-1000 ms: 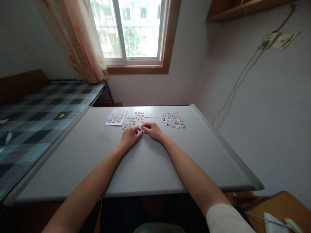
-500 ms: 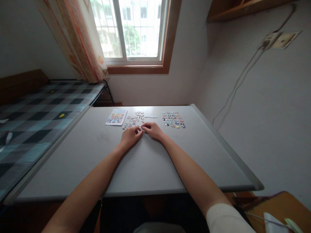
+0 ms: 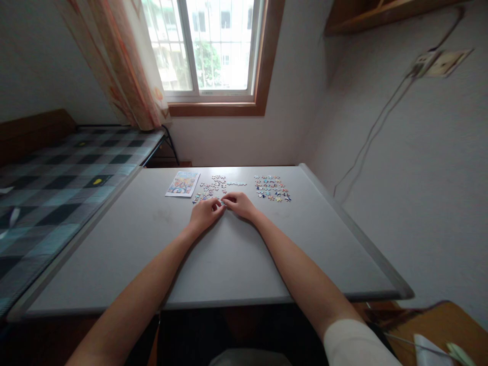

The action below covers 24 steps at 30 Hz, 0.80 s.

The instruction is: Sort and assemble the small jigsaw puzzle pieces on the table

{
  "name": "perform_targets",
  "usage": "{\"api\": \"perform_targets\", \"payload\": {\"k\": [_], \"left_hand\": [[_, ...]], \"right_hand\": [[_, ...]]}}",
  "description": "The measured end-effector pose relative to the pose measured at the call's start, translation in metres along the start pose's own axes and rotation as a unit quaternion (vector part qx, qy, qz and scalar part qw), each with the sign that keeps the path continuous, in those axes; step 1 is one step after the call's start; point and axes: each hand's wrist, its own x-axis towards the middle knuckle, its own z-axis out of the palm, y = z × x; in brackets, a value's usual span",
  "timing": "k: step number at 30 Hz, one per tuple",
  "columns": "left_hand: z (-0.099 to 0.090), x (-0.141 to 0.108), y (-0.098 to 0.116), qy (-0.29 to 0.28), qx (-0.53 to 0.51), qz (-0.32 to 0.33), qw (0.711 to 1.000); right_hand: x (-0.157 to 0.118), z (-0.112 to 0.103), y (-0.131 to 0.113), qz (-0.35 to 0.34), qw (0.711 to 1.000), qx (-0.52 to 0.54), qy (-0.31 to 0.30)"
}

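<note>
My left hand (image 3: 206,213) and my right hand (image 3: 240,204) meet at the middle of the table, fingertips almost touching. Both are closed in a pinch around a small jigsaw puzzle piece, mostly hidden by the fingers. Just beyond my left hand lies a loose cluster of puzzle pieces (image 3: 208,189), partly covered by it. A short joined strip of pieces (image 3: 237,183) runs behind my right hand. Farther right, several rows of loose puzzle pieces (image 3: 271,187) are spread out. The picture card (image 3: 183,183) lies flat to the left of the cluster.
The grey-white table (image 3: 236,264) has raised edges. A bed with a checked cover (image 3: 95,157) stands at the left. A wall with a socket and hanging cord (image 3: 368,134) borders the right side. A wooden stool (image 3: 450,325) is at the lower right.
My left fingertips have shifted very slightly to the right, toward my right hand. The pieces on the table and the card lie as before.
</note>
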Motion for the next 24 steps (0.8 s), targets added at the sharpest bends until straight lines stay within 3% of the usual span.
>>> {"api": "perform_targets", "payload": {"k": [24], "left_hand": [[-0.0015, -0.0004, 0.0022, -0.009, 0.007, -0.009, 1.0]], "right_hand": [[-0.0006, -0.0006, -0.0012, 0.004, 1.0, -0.008, 0.001]]}}
